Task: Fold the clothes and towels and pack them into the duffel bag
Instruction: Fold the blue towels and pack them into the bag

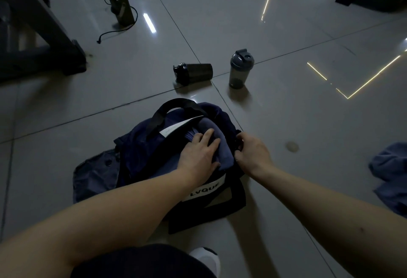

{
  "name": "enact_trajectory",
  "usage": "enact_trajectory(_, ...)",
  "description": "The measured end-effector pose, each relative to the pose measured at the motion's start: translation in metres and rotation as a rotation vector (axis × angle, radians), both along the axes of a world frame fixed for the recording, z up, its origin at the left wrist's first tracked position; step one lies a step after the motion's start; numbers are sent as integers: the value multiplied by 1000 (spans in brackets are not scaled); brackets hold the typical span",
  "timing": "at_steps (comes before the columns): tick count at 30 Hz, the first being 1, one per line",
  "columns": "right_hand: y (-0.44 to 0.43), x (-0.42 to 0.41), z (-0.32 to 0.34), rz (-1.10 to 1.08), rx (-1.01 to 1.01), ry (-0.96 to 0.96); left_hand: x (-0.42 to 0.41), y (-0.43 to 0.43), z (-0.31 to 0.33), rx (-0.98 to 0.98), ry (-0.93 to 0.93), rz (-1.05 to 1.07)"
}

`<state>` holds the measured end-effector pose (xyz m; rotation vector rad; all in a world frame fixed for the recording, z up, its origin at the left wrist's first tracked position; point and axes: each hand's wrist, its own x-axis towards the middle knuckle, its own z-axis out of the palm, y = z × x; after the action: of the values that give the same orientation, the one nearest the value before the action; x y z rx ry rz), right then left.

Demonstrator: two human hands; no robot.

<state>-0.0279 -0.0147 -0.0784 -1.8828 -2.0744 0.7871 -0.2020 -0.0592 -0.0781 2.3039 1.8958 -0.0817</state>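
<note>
Shorts [141, 262] and a white sock [207, 258] lie nearest, at the bottom edge, with both bare forearms reaching forward over them. Just ahead, the dark duffel bag [198, 218] sits on the tiled floor [308, 123], its mouth open and its white label facing the person. The left hand [198, 156] lies flat, fingers spread, pressing a folded blue-grey towel [210, 124] down into the opening. The right hand [253, 152] curls its fingers round the bag's right end; whether it pinches a zip pull or only the rim is too dark to tell. A grey garment [97, 172] lies touching the bag's left side, and a crumpled blue cloth [389, 167] waits well apart on the right.

The step in hand looks like seating the towel. To do it well, the right hand should pull the rim outward so the mouth stays wide, while the flat palm pushes the towel low and level, without dragging its fold open. The black handle strap [176, 103] arches over the far edge and should stay outside the opening.

Beyond the bag, one shaker bottle [193, 73] lies on its side and another upright bottle [241, 70] stands near it. Farthest off sits a green pouch [122, 8] with a black cord.
</note>
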Motion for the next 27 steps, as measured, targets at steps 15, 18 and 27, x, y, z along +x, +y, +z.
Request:
enact_trajectory(15,-4,7,1,161,31,86,2,18,-7,-125,44,-64)
enact_trajectory(18,0,3,5,218,16,77,-1,19,-6,-113,61,-164)
enact_trajectory(27,3,-6,15,243,68,164,-8,32,-12,-176,162,-202)
